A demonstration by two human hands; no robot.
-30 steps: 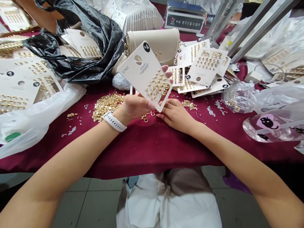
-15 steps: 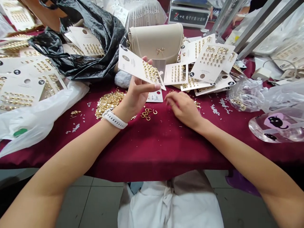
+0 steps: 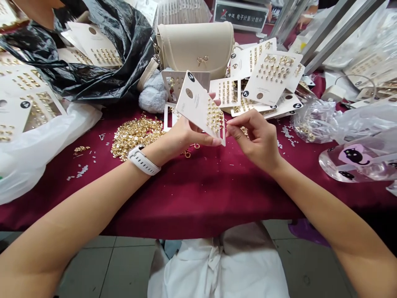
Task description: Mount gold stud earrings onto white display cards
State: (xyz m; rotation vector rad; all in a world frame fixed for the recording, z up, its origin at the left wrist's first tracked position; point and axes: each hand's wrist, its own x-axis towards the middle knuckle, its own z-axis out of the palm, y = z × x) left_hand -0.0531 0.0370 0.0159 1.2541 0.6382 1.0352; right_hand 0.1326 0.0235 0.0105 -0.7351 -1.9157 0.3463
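Note:
My left hand is closed on a white earring card, thumb in front and fingers behind. Rows of small gold earrings fill the card's lower part, and it tilts to the right. At the card's lower right edge, my right hand has thumb and forefinger pinched together; anything between them is too small to make out. Left of the card lies a heap of small gold pieces. A few gold hoop earrings show below my left hand, partly covered by it.
A cream handbag stands behind the hands, a grey fluffy ball beside it. More earring cards are piled right of it. A black plastic bag sits at left. A clear cat-print bag lies at right.
The card has moved right and down in my left hand and turned more upright. My right hand has come to its edge, fingers now pinched. The view has shifted slightly.

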